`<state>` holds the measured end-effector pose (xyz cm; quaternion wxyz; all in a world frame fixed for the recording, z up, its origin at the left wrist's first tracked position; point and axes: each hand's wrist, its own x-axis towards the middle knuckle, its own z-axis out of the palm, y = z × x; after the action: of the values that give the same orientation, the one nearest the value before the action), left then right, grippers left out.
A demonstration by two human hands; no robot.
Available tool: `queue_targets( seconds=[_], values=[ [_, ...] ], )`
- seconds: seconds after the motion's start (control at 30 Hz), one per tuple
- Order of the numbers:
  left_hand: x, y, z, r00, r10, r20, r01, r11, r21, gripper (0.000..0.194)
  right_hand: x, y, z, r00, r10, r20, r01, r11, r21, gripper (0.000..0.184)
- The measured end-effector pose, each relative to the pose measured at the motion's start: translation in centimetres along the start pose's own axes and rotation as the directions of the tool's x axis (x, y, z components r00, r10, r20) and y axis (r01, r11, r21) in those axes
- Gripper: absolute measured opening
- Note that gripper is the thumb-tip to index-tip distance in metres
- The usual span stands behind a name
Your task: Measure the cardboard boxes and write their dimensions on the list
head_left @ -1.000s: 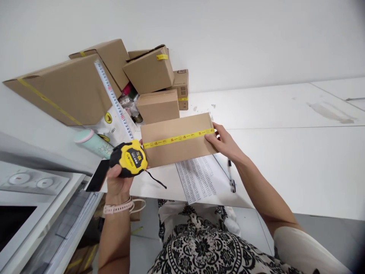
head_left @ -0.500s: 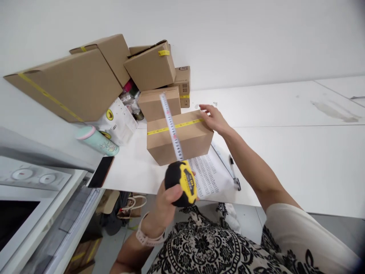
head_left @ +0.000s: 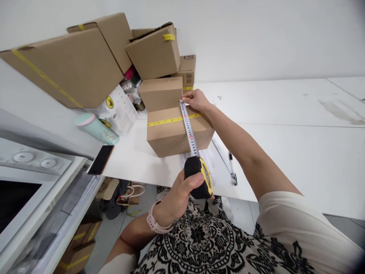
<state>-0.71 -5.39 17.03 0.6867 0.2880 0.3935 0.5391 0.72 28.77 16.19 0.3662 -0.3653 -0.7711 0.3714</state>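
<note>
A brown cardboard box (head_left: 171, 133) sealed with yellow tape lies on the white table (head_left: 285, 152). My left hand (head_left: 178, 198) grips a black and yellow tape measure (head_left: 199, 177) just off the box's near edge. Its white blade (head_left: 188, 127) runs across the box's top to the far edge. There my right hand (head_left: 195, 101) pinches the blade's end against the box. A printed sheet (head_left: 207, 161) lies partly under the box.
Several cardboard boxes (head_left: 71, 64) are stacked at the back left against the wall. A mint bottle (head_left: 97, 129) and a black phone (head_left: 101, 160) lie to the left, a pen (head_left: 232, 169) to the right. A white appliance (head_left: 25, 182) stands at the far left.
My left hand carried the tape measure from the box's left side to its near side. My right hand left the box's right edge and now holds the blade's end at the far edge.
</note>
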Motion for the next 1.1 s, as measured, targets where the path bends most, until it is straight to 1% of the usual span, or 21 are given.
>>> queue_targets(
  seconds=[0.1, 0.17, 0.3, 0.43, 0.6, 0.77, 0.93, 1.1],
  values=[
    [-0.2, 0.0, 0.2, 1.0, -0.026, 0.016, 0.026, 1.0, -0.003, 0.045, 0.5, 0.2, 0.4, 0.999, 0.017, 0.028, -0.018, 1.0, 0.014, 0.015],
    [-0.4, 0.0, 0.3, 0.998, -0.06, 0.02, 0.06, 0.998, -0.013, 0.046, 0.6, 0.3, 0.4, 0.999, 0.029, 0.023, -0.029, 1.0, -0.002, 0.011],
    [-0.9, -0.2, 0.7, 0.991, -0.131, 0.022, 0.132, 0.99, -0.042, 0.056, 0.4, 0.4, 0.4, 0.998, 0.059, 0.033, -0.059, 0.998, -0.012, 0.007],
    [-1.3, -0.7, 1.1, 0.983, -0.17, 0.067, 0.175, 0.982, -0.07, 0.062, 0.2, 0.4, 0.3, 0.992, 0.078, 0.101, -0.08, 0.997, 0.016, 0.012],
    [-1.7, -0.9, 1.2, 0.978, -0.19, 0.092, 0.2, 0.973, -0.115, 0.06, 0.3, 0.5, 0.3, 0.986, 0.094, 0.138, -0.098, 0.995, 0.025, 0.017],
    [-2.5, -0.9, 0.7, 0.982, -0.177, 0.068, 0.183, 0.978, -0.101, 0.059, 0.4, 0.6, 0.2, 0.988, 0.08, 0.132, -0.081, 0.997, -0.003, 0.018],
    [-3.4, -1.7, -0.1, 0.981, -0.18, 0.077, 0.186, 0.979, -0.085, 0.062, 0.3, 0.5, 0.1, 0.987, 0.078, 0.142, -0.077, 0.997, -0.016, 0.02],
    [-3.6, -2.4, -0.5, 0.98, -0.173, 0.095, 0.181, 0.98, -0.086, 0.059, 0.5, 0.6, 0.1, 0.989, 0.068, 0.13, -0.067, 0.998, -0.016, 0.021]
  ],
)
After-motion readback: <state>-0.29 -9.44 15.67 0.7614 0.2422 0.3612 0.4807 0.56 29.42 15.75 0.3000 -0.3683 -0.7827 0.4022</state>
